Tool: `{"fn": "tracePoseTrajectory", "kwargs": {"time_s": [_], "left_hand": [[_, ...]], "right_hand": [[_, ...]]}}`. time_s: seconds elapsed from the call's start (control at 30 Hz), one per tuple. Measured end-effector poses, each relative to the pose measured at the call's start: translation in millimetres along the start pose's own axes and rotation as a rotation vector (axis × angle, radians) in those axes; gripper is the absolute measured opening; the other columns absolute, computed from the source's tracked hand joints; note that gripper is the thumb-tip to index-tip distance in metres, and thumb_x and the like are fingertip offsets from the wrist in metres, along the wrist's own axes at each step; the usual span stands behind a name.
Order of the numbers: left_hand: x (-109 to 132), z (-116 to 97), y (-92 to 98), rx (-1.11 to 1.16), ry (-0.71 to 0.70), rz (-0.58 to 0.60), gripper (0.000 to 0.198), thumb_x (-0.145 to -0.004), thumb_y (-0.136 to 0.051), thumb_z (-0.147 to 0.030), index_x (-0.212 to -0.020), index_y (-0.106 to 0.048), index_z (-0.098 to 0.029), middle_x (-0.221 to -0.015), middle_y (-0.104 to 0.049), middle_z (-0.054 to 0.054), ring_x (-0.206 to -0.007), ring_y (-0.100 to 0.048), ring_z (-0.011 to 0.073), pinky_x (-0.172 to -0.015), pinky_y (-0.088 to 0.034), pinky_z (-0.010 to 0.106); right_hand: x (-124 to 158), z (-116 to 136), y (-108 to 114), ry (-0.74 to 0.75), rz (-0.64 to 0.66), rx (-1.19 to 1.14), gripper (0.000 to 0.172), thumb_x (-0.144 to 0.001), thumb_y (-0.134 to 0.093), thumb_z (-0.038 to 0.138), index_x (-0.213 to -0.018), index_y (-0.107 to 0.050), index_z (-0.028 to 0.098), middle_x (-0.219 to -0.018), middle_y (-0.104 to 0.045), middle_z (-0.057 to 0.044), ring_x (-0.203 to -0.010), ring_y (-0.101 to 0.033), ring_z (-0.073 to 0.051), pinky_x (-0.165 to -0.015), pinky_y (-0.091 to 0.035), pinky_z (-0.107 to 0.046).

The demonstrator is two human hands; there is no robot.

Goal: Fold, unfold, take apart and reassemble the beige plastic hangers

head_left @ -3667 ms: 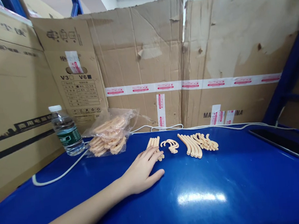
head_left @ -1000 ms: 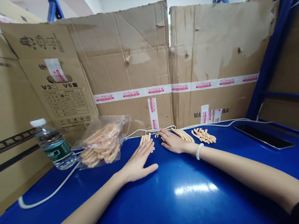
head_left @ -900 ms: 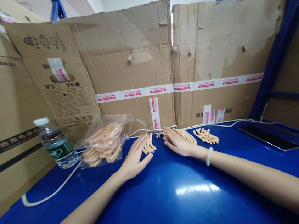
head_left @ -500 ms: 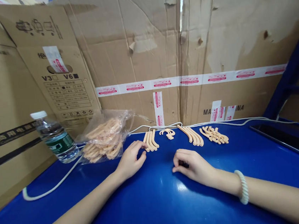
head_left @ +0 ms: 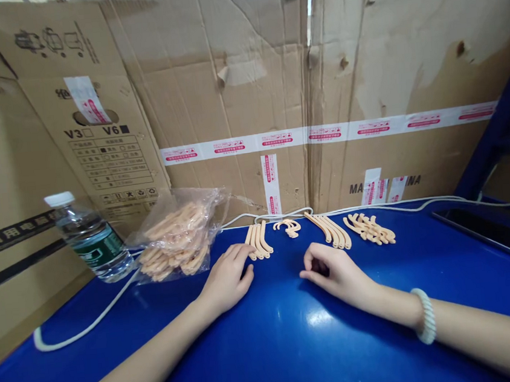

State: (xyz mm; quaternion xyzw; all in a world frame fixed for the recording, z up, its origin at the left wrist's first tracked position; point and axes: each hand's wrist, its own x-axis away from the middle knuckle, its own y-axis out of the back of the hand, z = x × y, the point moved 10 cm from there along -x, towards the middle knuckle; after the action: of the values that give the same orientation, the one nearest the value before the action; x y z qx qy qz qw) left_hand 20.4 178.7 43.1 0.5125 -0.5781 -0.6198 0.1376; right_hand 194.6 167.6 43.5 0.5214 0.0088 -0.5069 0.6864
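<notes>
The left hand [head_left: 226, 279] lies palm down on the blue table [head_left: 271, 347], slack and holding nothing. Its fingertips reach the near ends of a row of tan curved strips [head_left: 258, 241], which sits at about 1 o'clock from the knuckles; whether the fingertips touch the strips or stop just short cannot be told. The strips lie side by side, with their long axes running near to far along the 6-to-12 line and their bent ends toward the person. The right hand [head_left: 336, 273] rests on the table well apart from the strips, its fingers curled under toward the thumb. Nothing shows in the hollow, and it cannot be told whether something small is pinched there. From this hand a few small tan hooks [head_left: 288, 227] lie at about 11 o'clock. A second row of long strips [head_left: 332, 231] lies at 12 o'clock, slanting from 10 at the far end to 4 at the near end. A loose heap of hooked pieces [head_left: 371, 228] sits at 1 o'clock. The left hand is clearly nearer the first row, and the right hand is nearer the other three groups. At 10 o'clock from the left hand is a clear bag of the same pieces [head_left: 180, 235], with a water bottle [head_left: 89, 236] beyond it. A white cable [head_left: 90, 317] runs along the cardboard wall [head_left: 234, 84].
</notes>
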Motion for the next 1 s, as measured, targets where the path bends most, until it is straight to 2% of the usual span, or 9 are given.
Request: {"fn": "tracePoseTrajectory", "kwargs": {"time_s": [0.17,0.27,0.37,0.5,0.57,0.67,0.73,0.87,1.0], "left_hand": [[0,0,-0.5,-0.008,-0.006,0.001,0.029,-0.085,-0.044,-0.013,-0.110,-0.056,-0.020,-0.112,-0.063,0.010,-0.109,-0.057,0.0274,-0.093,-0.049,0.045],[0,-2,0.8,-0.013,-0.010,0.001,0.026,-0.085,-0.044,-0.013,-0.107,-0.056,-0.020,-0.110,-0.063,0.010,-0.107,-0.057,0.0280,-0.091,-0.049,0.046],[-1,-4,2.1,-0.021,-0.014,0.002,0.022,-0.087,-0.043,-0.013,-0.102,-0.057,-0.020,-0.105,-0.063,0.009,-0.104,-0.056,0.0278,-0.090,-0.049,0.046],[-1,-4,1.8,-0.023,-0.022,0.009,0.019,-0.088,-0.042,-0.013,-0.095,-0.058,-0.021,-0.099,-0.060,0.008,-0.096,-0.056,0.0259,-0.088,-0.048,0.044],[-1,-3,1.0,-0.017,-0.023,0.009,0.018,-0.088,-0.042,-0.013,-0.093,-0.058,-0.020,-0.097,-0.060,0.007,-0.093,-0.055,0.0252,-0.087,-0.048,0.044],[-1,0,-0.2,0.002,-0.023,0.005,0.017,-0.089,-0.043,-0.013,-0.090,-0.058,-0.019,-0.096,-0.059,0.007,-0.092,-0.054,0.0250,-0.087,-0.047,0.044],[-1,1,-0.9,0.021,-0.022,-0.003,0.017,-0.090,-0.043,-0.013,-0.089,-0.058,-0.019,-0.095,-0.060,0.007,-0.092,-0.054,0.0248,-0.087,-0.047,0.044],[-1,3,0.4,0.085,-0.015,-0.036,0.017,-0.091,-0.044,-0.014,-0.087,-0.060,-0.020,-0.095,-0.063,0.005,-0.089,-0.055,0.0235,-0.086,-0.046,0.042],[-2,6,12.4,0.172,0.026,-0.117,0.015,-0.092,-0.046,-0.017,-0.087,-0.060,-0.020,-0.092,-0.063,0.006,-0.088,-0.059,0.0230,-0.084,-0.047,0.039]], "right_hand": [[-26,-25,14,-0.029,-0.006,0.107,0.018,-0.093,-0.050,0.026,-0.082,-0.062,0.019,-0.081,-0.069,-0.006,-0.075,-0.063,-0.020,-0.072,-0.049,-0.032],[-48,-39,17,-0.061,0.026,0.180,0.021,-0.093,-0.048,0.023,-0.098,-0.068,0.019,-0.097,-0.072,-0.010,-0.090,-0.066,-0.024,-0.083,-0.048,-0.036],[-68,-51,13,-0.111,0.079,0.238,0.028,-0.090,-0.054,0.026,-0.113,-0.067,0.019,-0.094,-0.074,-0.010,-0.087,-0.068,-0.026,-0.078,-0.049,-0.035],[-84,-64,0,-0.167,0.150,0.249,0.034,-0.086,-0.061,0.029,-0.116,-0.067,0.015,-0.080,-0.073,-0.008,-0.074,-0.068,-0.024,-0.068,-0.048,-0.031],[-87,-68,-8,-0.175,0.185,0.221,0.032,-0.087,-0.063,0.029,-0.115,-0.066,0.014,-0.080,-0.072,-0.006,-0.072,-0.067,-0.021,-0.068,-0.049,-0.031],[-89,-73,-16,-0.193,0.211,0.168,0.023,-0.092,-0.060,0.033,-0.101,-0.068,0.014,-0.081,-0.070,-0.002,-0.070,-0.065,-0.016,-0.071,-0.052,-0.032],[-89,-76,-15,-0.216,0.195,0.141,0.025,-0.095,-0.056,0.036,-0.093,-0.066,0.013,-0.082,-0.068,-0.001,-0.072,-0.065,-0.015,-0.072,-0.053,-0.033],[-89,-78,-14,-0.240,0.177,0.079,0.027,-0.097,-0.054,0.038,-0.094,-0.065,0.013,-0.084,-0.067,-0.001,-0.074,-0.065,-0.015,-0.073,-0.054,-0.033],[-86,-78,-18,-0.240,0.206,0.004,0.025,-0.094,-0.058,0.037,-0.090,-0.065,0.013,-0.080,-0.067,0.000,-0.070,-0.065,-0.014,-0.071,-0.054,-0.032]]}}
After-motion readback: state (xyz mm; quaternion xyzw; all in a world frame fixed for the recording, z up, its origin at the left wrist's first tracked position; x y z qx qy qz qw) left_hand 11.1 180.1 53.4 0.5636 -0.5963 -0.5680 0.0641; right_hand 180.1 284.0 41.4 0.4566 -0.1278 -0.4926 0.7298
